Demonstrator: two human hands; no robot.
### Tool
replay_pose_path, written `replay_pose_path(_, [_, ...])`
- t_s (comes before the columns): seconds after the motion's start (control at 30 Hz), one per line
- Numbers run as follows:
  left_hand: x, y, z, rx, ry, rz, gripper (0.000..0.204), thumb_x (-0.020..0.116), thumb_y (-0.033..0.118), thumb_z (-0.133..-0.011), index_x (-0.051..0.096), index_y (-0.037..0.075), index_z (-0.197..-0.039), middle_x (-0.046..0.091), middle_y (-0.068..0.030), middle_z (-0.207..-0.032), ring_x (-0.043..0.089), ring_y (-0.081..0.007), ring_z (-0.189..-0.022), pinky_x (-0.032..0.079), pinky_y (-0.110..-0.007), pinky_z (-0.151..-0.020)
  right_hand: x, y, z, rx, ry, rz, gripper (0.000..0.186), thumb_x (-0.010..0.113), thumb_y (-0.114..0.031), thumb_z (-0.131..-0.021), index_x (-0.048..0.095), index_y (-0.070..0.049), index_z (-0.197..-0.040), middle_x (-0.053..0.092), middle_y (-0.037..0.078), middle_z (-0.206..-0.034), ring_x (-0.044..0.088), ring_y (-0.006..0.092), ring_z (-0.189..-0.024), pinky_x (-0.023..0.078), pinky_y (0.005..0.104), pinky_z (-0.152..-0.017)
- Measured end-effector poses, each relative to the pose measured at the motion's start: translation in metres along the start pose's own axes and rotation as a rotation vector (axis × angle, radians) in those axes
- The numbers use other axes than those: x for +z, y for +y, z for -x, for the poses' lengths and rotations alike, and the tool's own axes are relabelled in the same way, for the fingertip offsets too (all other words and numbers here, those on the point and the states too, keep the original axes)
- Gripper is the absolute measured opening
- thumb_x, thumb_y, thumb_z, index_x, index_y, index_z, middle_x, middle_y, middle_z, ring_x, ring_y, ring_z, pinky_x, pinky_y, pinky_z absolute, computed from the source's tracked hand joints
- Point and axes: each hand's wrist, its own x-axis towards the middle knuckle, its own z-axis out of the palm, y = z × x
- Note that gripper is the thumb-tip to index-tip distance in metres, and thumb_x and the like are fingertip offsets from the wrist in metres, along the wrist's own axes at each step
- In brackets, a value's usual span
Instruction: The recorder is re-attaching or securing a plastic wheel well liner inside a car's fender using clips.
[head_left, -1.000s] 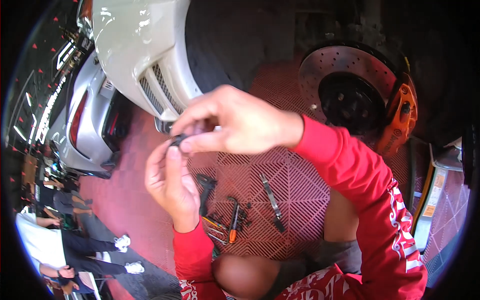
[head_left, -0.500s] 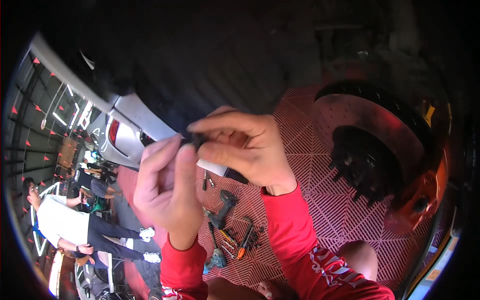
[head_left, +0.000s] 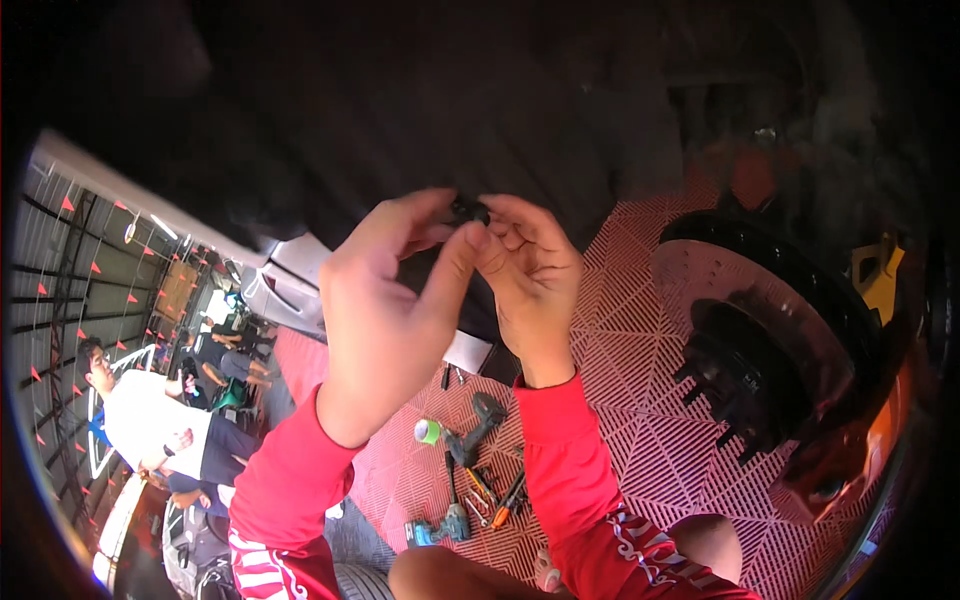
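My left hand [head_left: 390, 300] and my right hand [head_left: 530, 280] meet just in front of the dark wheel-well lining [head_left: 380, 120], pinching a small black part [head_left: 468, 210] between thumbs and fingers. Its shape is hard to make out behind the fingertips. To the right are a drilled brake disc [head_left: 700, 280] with a black studded hub [head_left: 740, 380] and an orange caliper [head_left: 850, 460]. Below my hands on the red grid floor [head_left: 620, 300] lie a cordless drill [head_left: 480, 430], another power tool [head_left: 450, 525], a green roll [head_left: 428, 432] and several hand tools [head_left: 505, 500].
At the left, a person in a white top [head_left: 150, 420] stands with others farther back [head_left: 225, 350]. A pale car panel [head_left: 290, 280] borders the wheel well. A white flat item [head_left: 465, 350] shows behind my hands, and a yellow bracket-like piece [head_left: 875, 265] is beside the disc.
The view has swung up under the dark wheel arch. Both hands have risen with the small part, and my left hand has come up level with my right.
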Motion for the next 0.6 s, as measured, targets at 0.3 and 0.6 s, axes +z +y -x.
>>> replay_pose_path(0.3, [-0.021, -0.001, -0.02, 0.917, -0.342, -0.87, 0.023, 0.068, 0.016, -0.084, 0.068, -0.002, -0.099, 0.066, -0.0181, -0.107, 0.065, -0.0363, -0.108, 0.047, -0.052, -0.107, 0.023, 0.069, -0.107, -0.159, 0.691, 0.449, 0.03, 0.065, -0.017, -0.1, 0.058, 0.005, -0.12, 0.067, 0.016, -0.101, 0.068, 0.0267, -0.088, 0.055, 0.035, -0.079])
replay_pose_path(0.6, [-0.009, -0.027, -0.071, 0.767, -0.261, -1.783, 0.056, 0.064, 0.024, -0.086, 0.057, 0.012, -0.141, 0.045, -0.0097, -0.154, 0.043, -0.0255, -0.142, 0.036, -0.053, -0.117, 0.018, 0.139, -0.087, -0.545, 0.213, 0.755, 0.032, 0.066, -0.009, -0.094, 0.053, -0.001, -0.121, 0.059, 0.018, -0.096, 0.055, 0.0382, -0.091, 0.044, 0.0467, -0.083])
